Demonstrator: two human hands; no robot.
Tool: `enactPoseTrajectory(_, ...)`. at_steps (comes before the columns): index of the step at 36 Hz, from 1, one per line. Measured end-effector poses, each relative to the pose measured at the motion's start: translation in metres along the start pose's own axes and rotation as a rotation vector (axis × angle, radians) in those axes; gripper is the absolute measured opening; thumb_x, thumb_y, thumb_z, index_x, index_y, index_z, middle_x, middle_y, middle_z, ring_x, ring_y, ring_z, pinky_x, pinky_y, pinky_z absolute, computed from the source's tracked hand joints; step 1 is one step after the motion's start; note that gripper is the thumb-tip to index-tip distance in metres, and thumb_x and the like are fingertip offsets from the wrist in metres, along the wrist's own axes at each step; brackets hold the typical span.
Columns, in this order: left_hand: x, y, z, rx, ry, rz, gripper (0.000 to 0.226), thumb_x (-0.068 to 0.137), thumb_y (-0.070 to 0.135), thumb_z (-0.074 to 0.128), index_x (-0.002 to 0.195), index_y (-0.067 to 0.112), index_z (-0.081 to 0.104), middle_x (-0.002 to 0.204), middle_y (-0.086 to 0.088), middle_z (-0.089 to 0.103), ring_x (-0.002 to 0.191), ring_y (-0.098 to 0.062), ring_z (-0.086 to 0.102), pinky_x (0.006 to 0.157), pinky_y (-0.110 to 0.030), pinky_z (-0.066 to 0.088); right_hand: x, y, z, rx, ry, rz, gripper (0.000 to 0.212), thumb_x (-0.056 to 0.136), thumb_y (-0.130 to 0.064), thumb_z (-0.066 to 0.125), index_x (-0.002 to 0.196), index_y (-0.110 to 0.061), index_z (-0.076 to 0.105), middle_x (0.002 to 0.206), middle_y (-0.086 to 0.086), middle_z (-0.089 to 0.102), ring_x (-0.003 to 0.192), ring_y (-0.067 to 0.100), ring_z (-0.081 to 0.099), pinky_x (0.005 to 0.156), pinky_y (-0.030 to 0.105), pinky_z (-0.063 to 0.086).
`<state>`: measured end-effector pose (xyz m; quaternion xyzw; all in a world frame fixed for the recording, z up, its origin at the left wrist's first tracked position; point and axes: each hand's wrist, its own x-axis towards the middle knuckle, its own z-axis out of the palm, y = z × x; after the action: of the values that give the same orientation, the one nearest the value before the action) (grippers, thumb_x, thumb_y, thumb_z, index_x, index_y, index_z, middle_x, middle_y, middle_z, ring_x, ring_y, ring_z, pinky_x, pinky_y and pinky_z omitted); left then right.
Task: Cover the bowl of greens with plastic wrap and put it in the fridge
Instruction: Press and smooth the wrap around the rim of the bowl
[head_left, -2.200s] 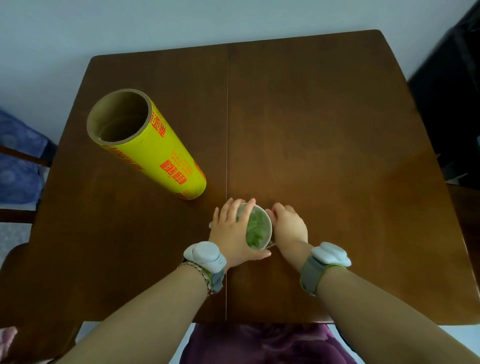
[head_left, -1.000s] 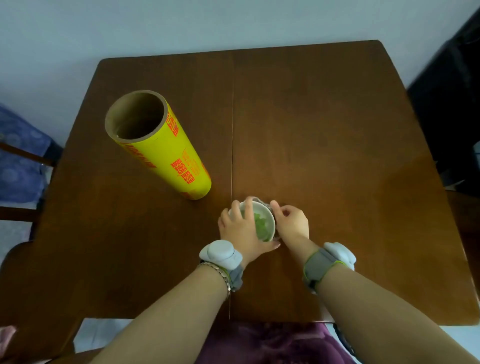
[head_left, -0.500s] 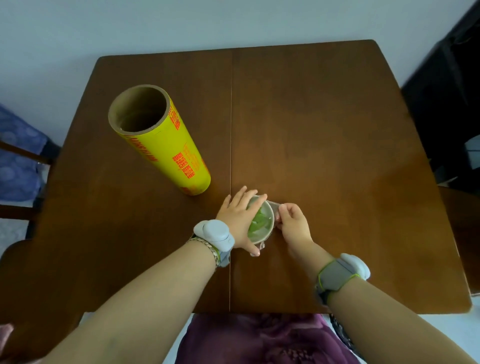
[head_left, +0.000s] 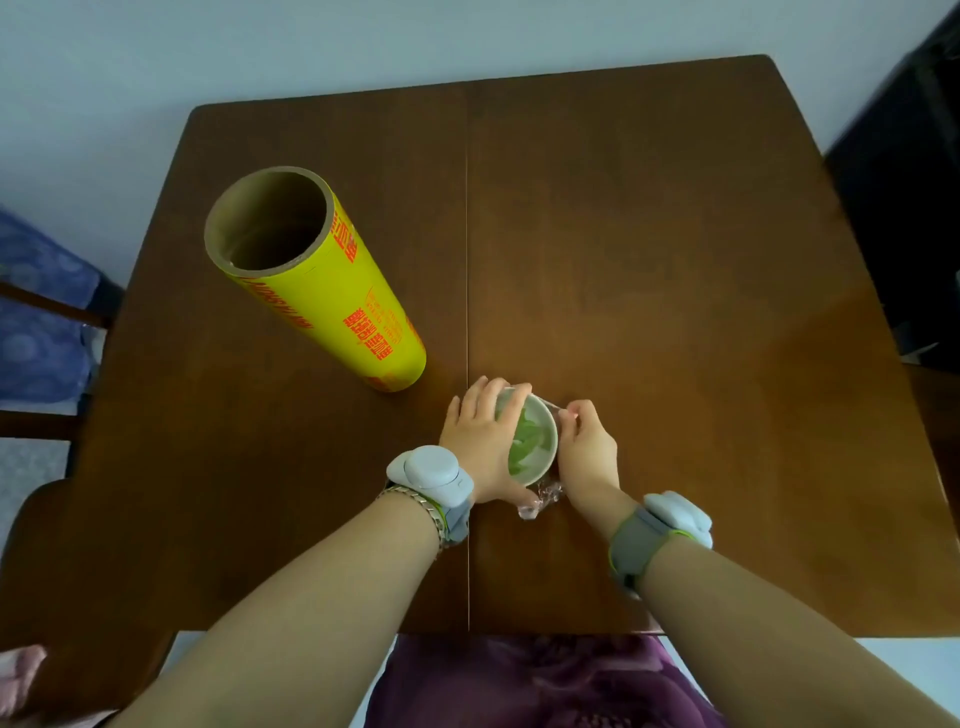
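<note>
Brown wood fills the head view: a table (head_left: 649, 234) with a seam down its middle, and near its front edge, just right of that seam, a small pale bowl (head_left: 540, 457) holding greens (head_left: 527, 441). The bowl sits between the two hands, touching both. The left hand (head_left: 480, 441) curls around the bowl's left side, fingers bent over the far rim and thumb hooked along the near side, so it is closed on the bowl. The right hand (head_left: 587, 447) is on the bowl's right side with its fingertips pinched at the far right rim, seemingly on an edge of plastic wrap (head_left: 540, 501); a crumpled clear tuft of wrap shows at the near side by the left thumb. Whether film is stretched across the top cannot be told for sure.

A yellow roll (head_left: 322, 280) with red print stands tilted-looking to the far left, well apart from the right hand and near the left.

My judgement: the wrap is being tucked down around the rim. The bowl lies straight ahead, centred between the hands, neither clearly nearer, so a two-handed lift would suit. No fridge is in view.
</note>
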<state>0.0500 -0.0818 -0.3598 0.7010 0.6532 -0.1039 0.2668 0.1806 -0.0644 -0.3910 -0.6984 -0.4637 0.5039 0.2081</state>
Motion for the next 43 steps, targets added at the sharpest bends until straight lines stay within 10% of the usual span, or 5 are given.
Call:
enactPoseTrajectory(13,-0.01,0.002,-0.016,-0.04,-0.049,-0.278,0.147,0.049,0.076,0.072,0.151,0.011,-0.012,0.156,-0.009,0.001,0.143,-0.047,0.008,0.113,-0.05,0.025,0.003,-0.01,-0.024,-0.115,-0.123,0.218,0.065,0.095,-0.051,0.029,0.104,0.003,0.065,0.095,0.015,0.069,0.089,0.03,0.062,0.083,0.037,0.048)
enactPoseTrajectory(19,0.002,-0.01,-0.028,0.064,-0.103,0.083,0.143,0.05,0.055,0.085,0.151,0.029,-0.012,0.158,-0.004,-0.023,0.146,-0.028,-0.022,0.118,-0.051,0.0,-0.003,-0.015,-0.009,0.216,-0.295,0.372,0.036,0.093,-0.045,0.041,0.087,-0.015,0.061,0.079,0.001,0.063,0.077,0.016,0.058,0.066,0.024,0.041)
enactPoseTrajectory(29,0.004,-0.007,-0.015,0.051,-0.032,0.022,0.123,0.059,0.055,0.081,0.151,0.026,0.004,0.156,-0.007,0.009,0.148,-0.03,-0.006,0.119,-0.048,0.009,-0.005,-0.017,-0.002,0.84,0.002,0.389,0.031,0.102,-0.025,0.027,0.076,-0.015,0.04,0.061,0.001,0.035,0.049,0.013,0.036,0.052,0.025,0.035)
enactPoseTrajectory(34,0.004,-0.006,-0.017,0.053,-0.036,-0.002,0.122,0.058,0.054,0.081,0.15,0.027,0.006,0.153,-0.007,0.012,0.148,-0.03,-0.001,0.119,-0.049,0.013,-0.005,-0.018,-0.001,0.666,0.056,0.363,0.022,0.101,-0.027,0.027,0.096,-0.012,0.043,0.059,0.0,0.031,0.038,0.009,0.03,0.036,0.02,0.028)
enactPoseTrajectory(43,0.001,0.001,-0.011,-0.2,-0.046,-0.086,0.126,0.054,0.058,0.082,0.15,0.028,0.006,0.151,-0.005,0.013,0.14,-0.032,0.016,0.109,-0.045,0.036,0.004,-0.007,0.003,0.041,0.117,0.119,0.024,0.097,-0.029,0.037,0.088,-0.008,0.046,0.073,0.004,0.052,0.073,0.026,0.051,0.065,0.032,0.039)
